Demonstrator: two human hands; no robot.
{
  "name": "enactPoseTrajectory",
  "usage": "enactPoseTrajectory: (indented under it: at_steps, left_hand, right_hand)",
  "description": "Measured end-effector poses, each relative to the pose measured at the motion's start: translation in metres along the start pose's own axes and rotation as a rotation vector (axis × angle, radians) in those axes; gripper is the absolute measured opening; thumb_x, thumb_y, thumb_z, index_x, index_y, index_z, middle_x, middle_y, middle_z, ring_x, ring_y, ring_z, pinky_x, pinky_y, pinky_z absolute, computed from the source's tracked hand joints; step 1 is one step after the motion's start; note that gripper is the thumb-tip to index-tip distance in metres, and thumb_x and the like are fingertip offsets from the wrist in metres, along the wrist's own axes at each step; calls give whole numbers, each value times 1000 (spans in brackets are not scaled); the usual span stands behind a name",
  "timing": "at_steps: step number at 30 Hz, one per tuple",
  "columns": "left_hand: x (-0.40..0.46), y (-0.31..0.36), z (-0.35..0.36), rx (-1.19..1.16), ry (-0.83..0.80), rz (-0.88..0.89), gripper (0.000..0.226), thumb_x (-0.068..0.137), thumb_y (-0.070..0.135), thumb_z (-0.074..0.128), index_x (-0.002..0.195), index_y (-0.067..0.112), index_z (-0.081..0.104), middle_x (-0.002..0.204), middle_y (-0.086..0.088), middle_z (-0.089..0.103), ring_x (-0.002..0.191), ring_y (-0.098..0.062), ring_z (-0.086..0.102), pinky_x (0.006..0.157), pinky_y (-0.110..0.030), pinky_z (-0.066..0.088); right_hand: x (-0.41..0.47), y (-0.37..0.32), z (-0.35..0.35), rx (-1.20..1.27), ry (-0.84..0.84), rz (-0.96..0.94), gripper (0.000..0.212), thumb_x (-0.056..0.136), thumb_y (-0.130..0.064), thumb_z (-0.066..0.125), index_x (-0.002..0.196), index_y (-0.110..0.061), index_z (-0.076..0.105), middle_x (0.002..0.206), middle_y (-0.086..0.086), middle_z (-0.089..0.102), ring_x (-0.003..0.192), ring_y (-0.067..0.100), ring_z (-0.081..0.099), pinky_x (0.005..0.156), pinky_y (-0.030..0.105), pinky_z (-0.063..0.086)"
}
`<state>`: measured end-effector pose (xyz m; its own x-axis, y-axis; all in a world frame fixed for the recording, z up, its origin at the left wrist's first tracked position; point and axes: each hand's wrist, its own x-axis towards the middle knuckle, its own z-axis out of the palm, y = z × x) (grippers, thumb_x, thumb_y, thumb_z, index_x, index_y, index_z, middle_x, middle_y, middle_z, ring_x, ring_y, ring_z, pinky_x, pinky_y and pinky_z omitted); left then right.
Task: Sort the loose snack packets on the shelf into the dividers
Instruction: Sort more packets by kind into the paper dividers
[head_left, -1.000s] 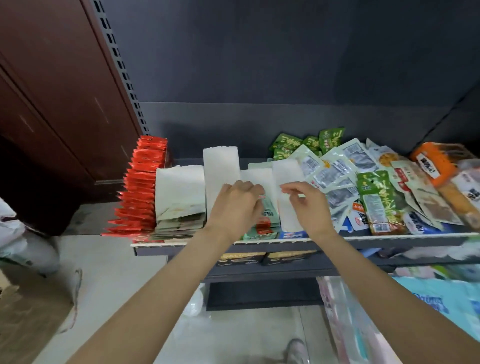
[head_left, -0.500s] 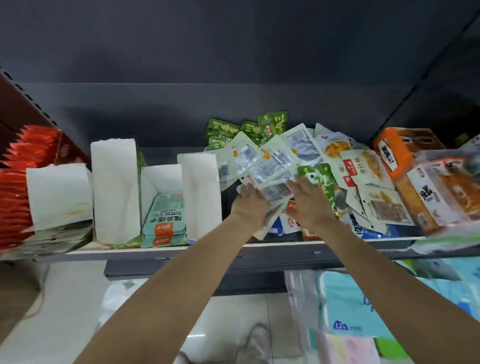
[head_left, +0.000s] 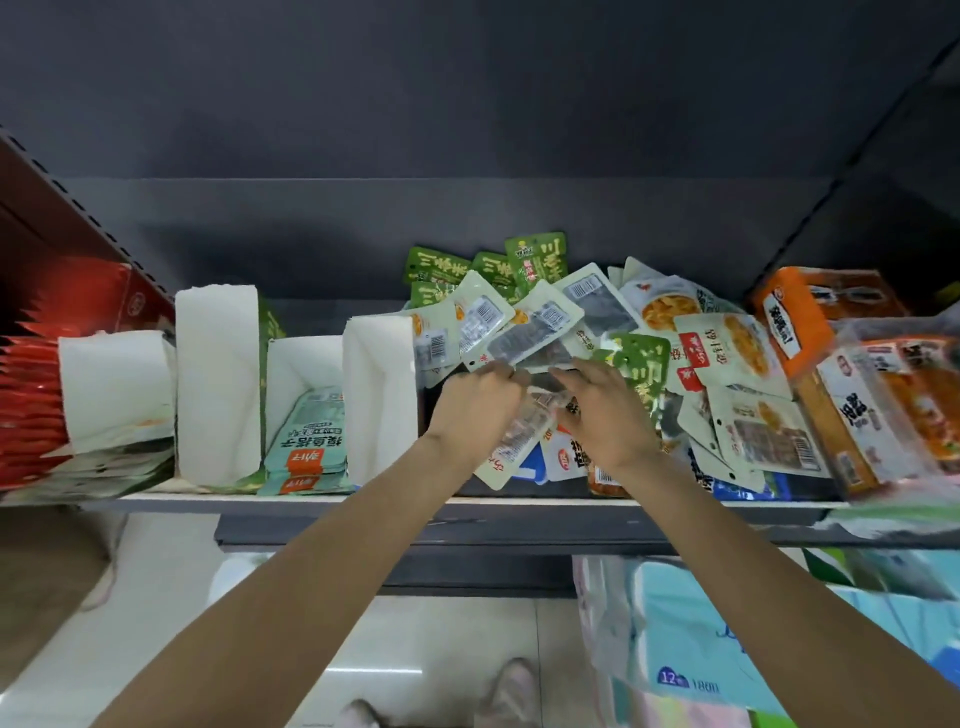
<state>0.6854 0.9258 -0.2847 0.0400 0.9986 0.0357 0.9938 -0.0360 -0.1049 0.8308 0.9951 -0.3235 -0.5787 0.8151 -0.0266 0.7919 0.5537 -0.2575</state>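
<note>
A heap of loose snack packets (head_left: 566, 317) covers the right half of the shelf (head_left: 322, 500): pale ones with barcodes, green ones (head_left: 535, 260) at the back, yellow-printed ones (head_left: 727, 353) further right. White paper dividers (head_left: 217, 384) stand on the left, and one bay holds mint-green packets (head_left: 306, 441). My left hand (head_left: 475, 402) and my right hand (head_left: 605, 415) reach into the heap side by side. Both have their fingers curled around a pale, clear-windowed packet (head_left: 524, 431) between them. How firmly each hand grips it is hard to make out.
Red packets (head_left: 31, 400) are stacked in a row at the far left. Orange snack boxes (head_left: 831, 332) stand at the right end of the shelf. Wrapped tissue packs (head_left: 691, 639) lie on the lower level at right. Floor and my shoes show below.
Both hands left the white dividers and mint-green packets and moved right into the loose heap. They now close on a pale packet. The view has shifted right.
</note>
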Motion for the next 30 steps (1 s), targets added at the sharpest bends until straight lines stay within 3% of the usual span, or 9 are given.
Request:
enactPoseTrajectory:
  at_steps: [3, 6, 9, 11, 13, 15, 18, 21, 30]
  left_hand:
    - [2, -9, -11, -225, 268, 7, 21, 63, -2, 76, 75, 9, 63, 71, -7, 64, 60, -26, 66, 44, -28, 47]
    - [-1, -23, -25, -452, 437, 4, 8, 85, 14, 65, 93, 12, 66, 90, -5, 67, 89, -27, 64, 77, -37, 51]
    - [-17, -46, -39, -556, 514, -160, 47, 85, 28, 67, 127, 16, 50, 123, -2, 55, 115, -18, 47, 97, -28, 34]
    - [-35, -66, -49, -737, 505, -285, 67, 83, 28, 70, 139, 17, 36, 133, 2, 45, 122, -11, 40, 99, -23, 34]
    - [-56, -88, -60, -953, 476, -366, 72, 81, 23, 72, 141, 19, 31, 132, 6, 45, 116, -4, 45, 92, -13, 39]
    - [-78, -115, -67, -1061, 470, -390, 55, 83, 21, 71, 130, 17, 44, 120, 6, 58, 100, -3, 57, 74, -2, 44]
    - [-116, -159, -73, -998, 505, -416, 25, 86, 25, 67, 106, 12, 58, 101, 6, 67, 78, 1, 59, 63, -3, 46]
    - [-153, -206, -70, -969, 542, -405, 24, 86, 26, 66, 103, 9, 60, 97, 9, 67, 80, 0, 61, 67, -8, 49]
    - [-245, -314, -45, -958, 604, -439, 22, 89, 20, 62, 109, 10, 63, 103, 3, 70, 92, -7, 66, 81, -20, 52]
  right_hand:
    - [-2, -11, -15, 142, 222, -36, 23, 91, -15, 56, 112, -10, 65, 113, 7, 65, 108, 24, 55, 92, 43, 47]
    - [-2, -28, -28, 311, 244, 36, 16, 92, -15, 56, 90, -3, 65, 87, 13, 68, 79, 28, 61, 72, 38, 50]
    - [-3, -53, -40, 643, 221, 89, 20, 94, -14, 53, 95, 2, 65, 92, 13, 70, 85, 27, 65, 77, 45, 53]
    - [-6, -81, -48, 834, 212, 58, 19, 94, -10, 52, 105, -4, 66, 101, 3, 68, 91, 14, 65, 82, 34, 54]
    - [-8, -114, -56, 971, 205, 20, 22, 94, -8, 51, 112, -10, 65, 103, -7, 66, 87, -4, 63, 77, 14, 51]
    - [-7, -150, -57, 1027, 200, -14, 23, 94, -6, 52, 113, -14, 63, 99, -12, 64, 79, -14, 60, 68, 6, 46]
    - [-2, -201, -50, 1031, 168, -33, 21, 92, -7, 55, 109, -8, 67, 105, -1, 68, 84, -7, 63, 76, 18, 53]
    - [3, -252, -36, 1022, 129, -53, 20, 90, -10, 60, 107, -6, 69, 105, 1, 69, 97, 16, 66, 87, 43, 53]
    - [16, -383, 16, 940, 93, -65, 21, 90, -16, 60, 105, -5, 69, 113, 5, 68, 96, 18, 64, 86, 44, 54]
